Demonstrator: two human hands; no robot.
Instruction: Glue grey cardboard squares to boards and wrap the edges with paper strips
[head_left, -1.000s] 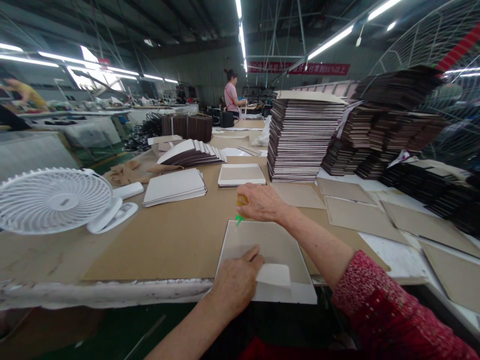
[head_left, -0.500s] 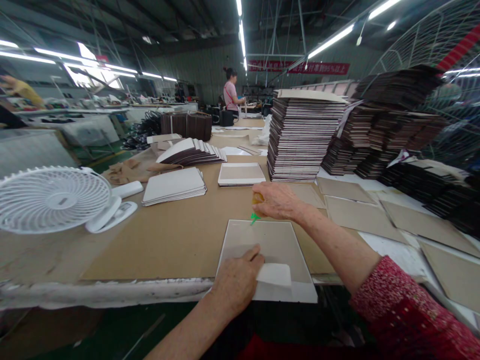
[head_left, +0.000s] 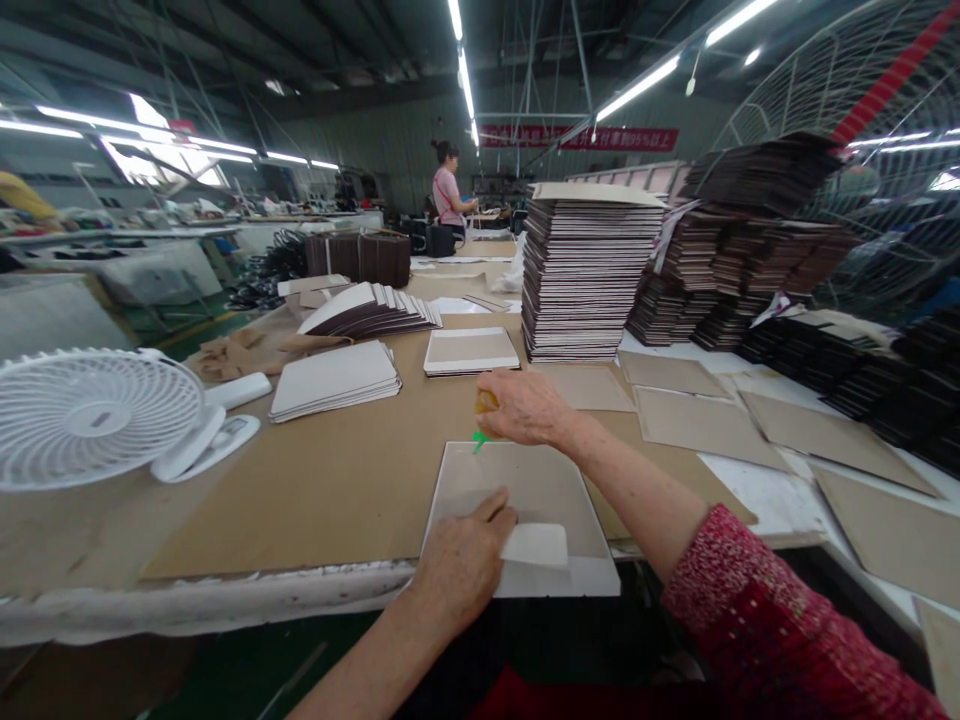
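A grey board with a white border lies flat at the table's near edge. My left hand presses on its near part, fingers lying together, beside a small white folded flap. My right hand is closed at the board's far edge around a small tool with a yellow body and a green tip; the green tip touches the board's far left corner.
A white desk fan stands at the left. Stacks of white boards and a tall dark pile lie beyond. Loose grey sheets cover the right. A person in pink works far off.
My right hand slid right along the board's far edge with the tool, then came back left to the corner. My left hand stayed put. The view shifted slightly.
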